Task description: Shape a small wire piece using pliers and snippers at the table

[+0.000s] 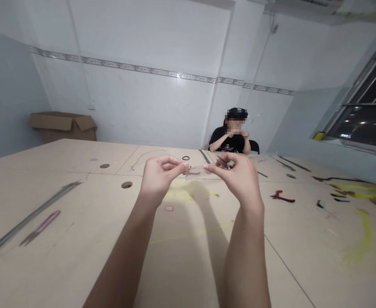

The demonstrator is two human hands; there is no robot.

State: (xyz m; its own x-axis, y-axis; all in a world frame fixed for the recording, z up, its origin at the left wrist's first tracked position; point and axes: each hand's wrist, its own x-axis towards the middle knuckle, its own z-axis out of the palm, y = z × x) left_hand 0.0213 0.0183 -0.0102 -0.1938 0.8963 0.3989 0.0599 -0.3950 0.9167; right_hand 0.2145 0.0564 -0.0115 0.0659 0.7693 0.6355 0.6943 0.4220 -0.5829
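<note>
Above the table, a small clear plastic piece (196, 173) stretches between my two hands; it looks like a film or little bag. My left hand (158, 177) pinches its left end between thumb and fingers, where a tiny dark and brownish bit shows. At the other end, my right hand (239, 175) grips the plastic with thumb and fingers. A dark, pointed metal tool (223, 162) also sticks out of my right hand; the fingers hide most of it, and its kind cannot be made out.
Pink-handled snips (43, 226) lie at left beside a long grey strip (30, 218). Red-handled pliers (282, 197) and yellow tape (364, 231) lie at right. A small red-edged label (169, 208) is below my hands. Another person (229, 137) sits opposite; a cardboard box (64, 126) stands behind.
</note>
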